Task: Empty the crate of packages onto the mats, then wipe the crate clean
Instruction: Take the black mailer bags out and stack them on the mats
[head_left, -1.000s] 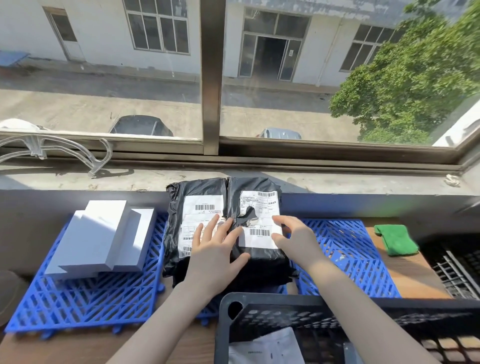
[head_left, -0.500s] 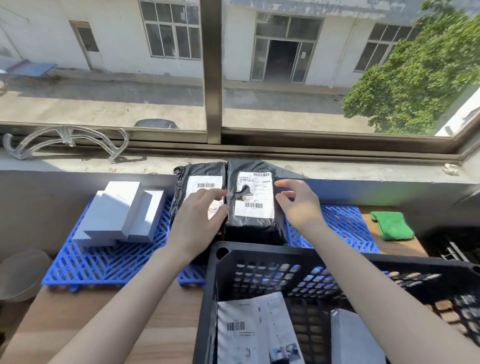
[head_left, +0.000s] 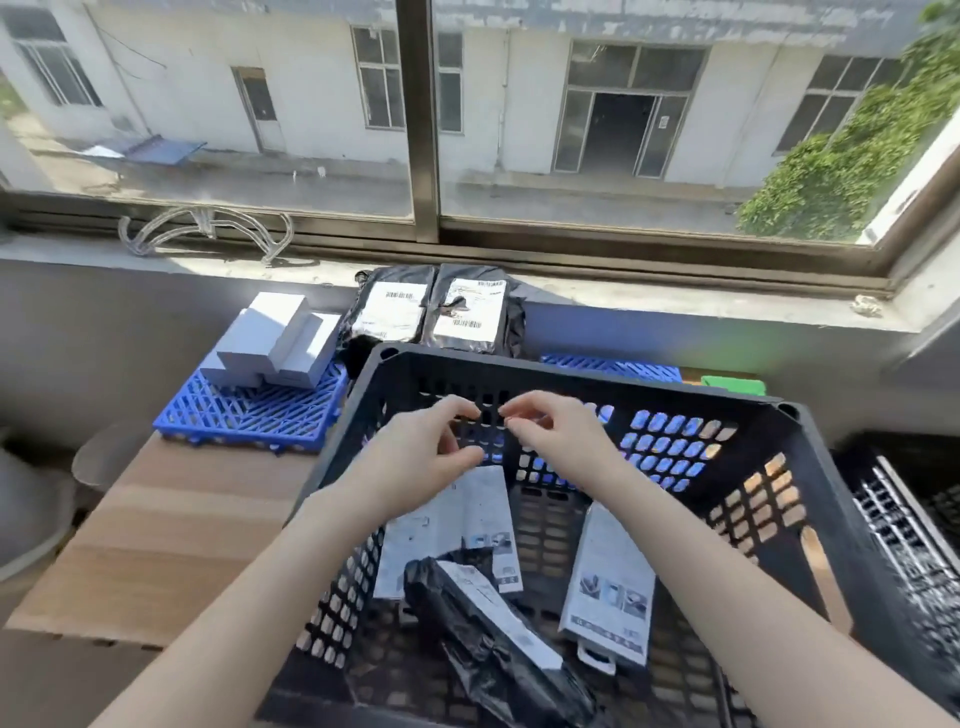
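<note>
A black perforated crate (head_left: 571, 370) stands in front of me on the wooden table. Inside lie a black bagged package (head_left: 493, 644), a white flat package (head_left: 452, 530) and a grey-white carded package (head_left: 613, 582). My left hand (head_left: 415, 457) and my right hand (head_left: 556, 436) hover over the crate, empty, with fingers loosely curled and apart. Two black bagged packages (head_left: 431, 312) with white labels lean against the wall on the blue mats (head_left: 249, 410). White boxes (head_left: 275, 338) are stacked on the left mat.
A green cloth (head_left: 732, 385) lies behind the crate at the right. Another black crate (head_left: 914, 519) stands at the far right. A clear plastic hanger (head_left: 208, 231) rests on the window sill. A round grey stool (head_left: 104, 457) is left of the table.
Both hands let go of the black packages on the mat and drew back over the crate. The view has tilted down, showing more of the crate's inside.
</note>
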